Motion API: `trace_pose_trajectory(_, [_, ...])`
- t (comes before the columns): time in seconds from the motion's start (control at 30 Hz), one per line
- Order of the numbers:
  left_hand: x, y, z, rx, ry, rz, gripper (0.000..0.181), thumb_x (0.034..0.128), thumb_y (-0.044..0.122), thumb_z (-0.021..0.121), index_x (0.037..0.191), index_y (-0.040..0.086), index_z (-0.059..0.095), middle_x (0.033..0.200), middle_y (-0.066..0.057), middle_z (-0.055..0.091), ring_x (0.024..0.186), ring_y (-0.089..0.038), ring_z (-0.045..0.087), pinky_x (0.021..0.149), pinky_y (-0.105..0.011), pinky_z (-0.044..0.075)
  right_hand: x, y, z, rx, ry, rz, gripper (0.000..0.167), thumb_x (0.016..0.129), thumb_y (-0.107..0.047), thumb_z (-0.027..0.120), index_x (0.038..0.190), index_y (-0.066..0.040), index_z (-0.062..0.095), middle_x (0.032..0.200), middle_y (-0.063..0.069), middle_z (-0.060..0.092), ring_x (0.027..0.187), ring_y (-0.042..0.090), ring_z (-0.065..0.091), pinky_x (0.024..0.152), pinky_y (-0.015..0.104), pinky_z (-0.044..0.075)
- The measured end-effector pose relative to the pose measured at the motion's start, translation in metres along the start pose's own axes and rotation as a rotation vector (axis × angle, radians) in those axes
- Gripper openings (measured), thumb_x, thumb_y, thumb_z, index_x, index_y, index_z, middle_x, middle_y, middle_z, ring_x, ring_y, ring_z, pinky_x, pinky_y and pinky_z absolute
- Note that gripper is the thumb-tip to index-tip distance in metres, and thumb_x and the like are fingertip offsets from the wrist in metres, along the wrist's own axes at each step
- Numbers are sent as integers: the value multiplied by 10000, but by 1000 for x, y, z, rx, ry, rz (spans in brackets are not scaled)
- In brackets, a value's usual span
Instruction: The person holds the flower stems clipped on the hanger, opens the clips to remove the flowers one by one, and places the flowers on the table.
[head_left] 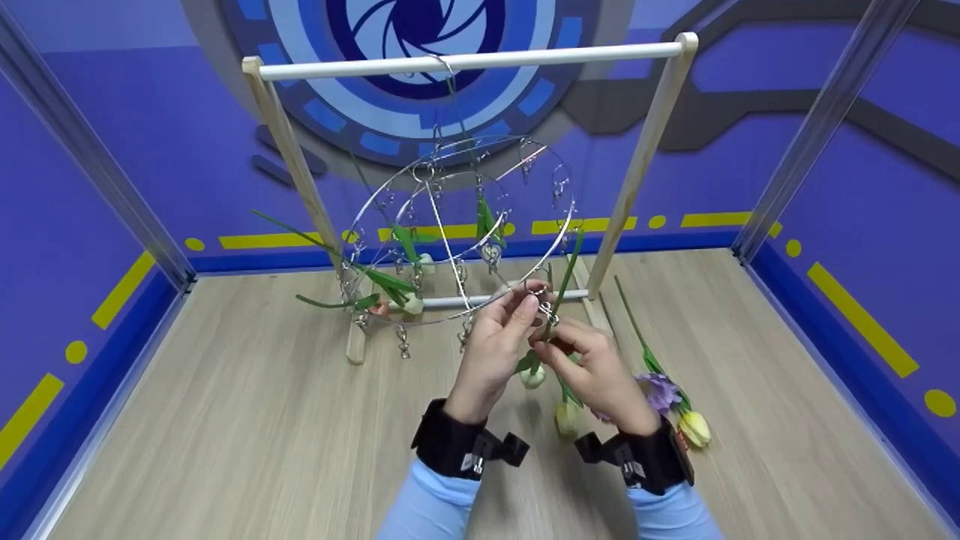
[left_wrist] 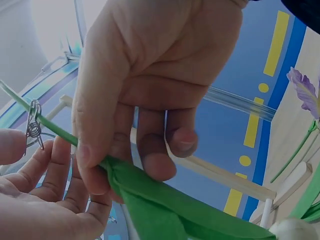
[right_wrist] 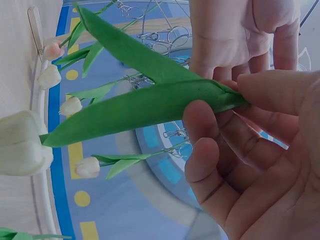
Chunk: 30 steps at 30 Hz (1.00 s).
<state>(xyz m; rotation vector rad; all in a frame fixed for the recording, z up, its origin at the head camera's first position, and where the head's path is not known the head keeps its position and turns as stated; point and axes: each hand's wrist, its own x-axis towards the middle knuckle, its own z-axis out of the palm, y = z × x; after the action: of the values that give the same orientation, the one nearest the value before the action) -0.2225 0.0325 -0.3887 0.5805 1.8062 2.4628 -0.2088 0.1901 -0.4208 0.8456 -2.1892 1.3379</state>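
Note:
My left hand (head_left: 491, 349) pinches a metal wire clip (left_wrist: 34, 127) at the front right edge of a round hanging rack (head_left: 450, 319). My right hand (head_left: 596, 371) pinches the green stem of a white tulip (right_wrist: 22, 143), just above its leaves (right_wrist: 145, 110). The flower hangs head down, and the stem (left_wrist: 55, 131) runs up past the clip. Stem and clip overlap in the left wrist view; I cannot tell if the clip grips it. Other tulips hang from the rack, among them a white one (head_left: 411, 303) and a pinkish one (head_left: 380, 308).
A wooden stand (head_left: 645, 157) with a white top bar (head_left: 480, 61) carries the rack by a hook. On the table to the right lie a yellow tulip (head_left: 695, 429) and a purple flower (head_left: 660, 391). Another yellow tulip (head_left: 567, 418) is below my hands. Blue panels (head_left: 847, 217) enclose the table.

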Motion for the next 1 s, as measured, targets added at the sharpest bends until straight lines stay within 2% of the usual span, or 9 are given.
trace_pose_trajectory(0.27, [-2, 2, -1, -64, 9, 28, 279, 1058, 24, 507, 1274, -142, 571, 1210, -160, 633, 1110, -162, 629, 1034, -367, 467, 1, 2, -3, -6, 9, 13, 192, 876, 108, 719, 1026, -6, 756, 930, 80, 718, 755, 88, 638, 651, 204, 556])
trace_pose_trajectory(0.53, [-3, 2, -3, -104, 26, 36, 233, 1039, -36, 495, 1222, -165, 562, 1119, -29, 639, 1033, -97, 605, 921, -246, 486, 1, 6, -4, -32, 20, -6, 214, 871, 105, 734, 1019, -45, 776, 926, 46, 724, 746, 64, 612, 633, 198, 541])
trace_pose_trajectory(0.67, [-3, 1, -4, -115, 20, 35, 179, 1036, -48, 486, 1174, -119, 575, 1066, 4, 636, 988, -90, 604, 893, -236, 492, 1, 7, -4, -43, 20, -13, 213, 875, 106, 731, 1014, -48, 780, 927, 43, 727, 742, 67, 608, 626, 197, 538])
trace_pose_trajectory(0.87, [-3, -1, -6, -145, 0, 22, 118, 1046, -47, 471, 1105, -21, 570, 1031, -10, 616, 964, -84, 590, 875, -235, 484, 1, 6, -4, -48, 19, -11, 221, 871, 110, 733, 1015, -50, 784, 925, 40, 729, 745, 79, 608, 627, 211, 542])
trace_pose_trajectory(1.0, [-3, -1, -6, -166, -7, 17, 112, 1043, -58, 463, 1086, -2, 551, 1008, -13, 610, 947, -91, 589, 857, -233, 478, 1, 7, -4, -51, 12, -11, 198, 865, 109, 739, 977, -49, 782, 896, 24, 722, 730, 79, 601, 620, 214, 536])
